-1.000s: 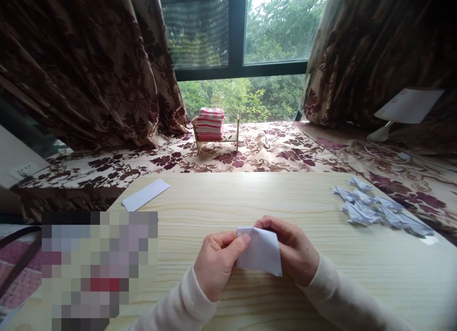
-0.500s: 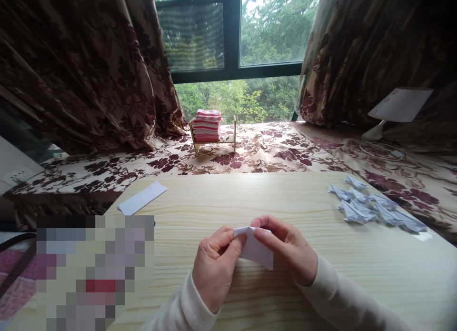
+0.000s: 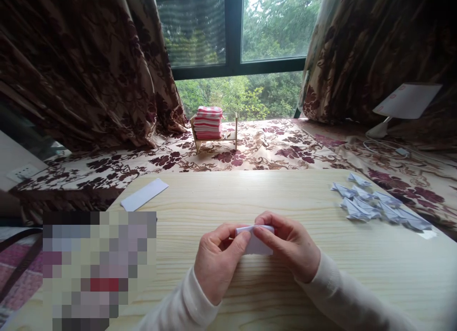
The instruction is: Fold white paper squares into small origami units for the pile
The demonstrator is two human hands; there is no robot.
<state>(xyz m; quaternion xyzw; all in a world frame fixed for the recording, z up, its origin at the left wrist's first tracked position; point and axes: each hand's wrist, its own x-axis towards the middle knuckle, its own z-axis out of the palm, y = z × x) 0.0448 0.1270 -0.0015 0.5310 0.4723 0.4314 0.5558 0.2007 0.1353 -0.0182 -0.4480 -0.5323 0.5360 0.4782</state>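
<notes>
A small folded piece of white paper [image 3: 258, 247] is held between my two hands above the wooden table. My left hand [image 3: 222, 255] pinches its left end, with the thumb on the near face. My right hand [image 3: 291, 243] grips the right part, its thumb and forefinger along the top edge. Both thumbs are close together near the middle of that edge. The fingers behind the paper are partly hidden. Several folded white paper pieces [image 3: 360, 209] lie in a cluster on the table's right side. A flat stack of white paper strips [image 3: 144, 194] lies at the far left.
The pale wooden table [image 3: 200, 193] meets a window ledge with flowered cloth [image 3: 257, 152]. On the ledge stand a small wooden rack with folded red-and-white cloths [image 3: 208, 124] and a white lamp [image 3: 407, 101]. A blurred patch [image 3: 103, 269] covers the lower left.
The paper has tilted between my hands, so less of its near face shows and its lower right corner no longer hangs as low. My thumbs have drawn closer together. The view has shifted slightly.
</notes>
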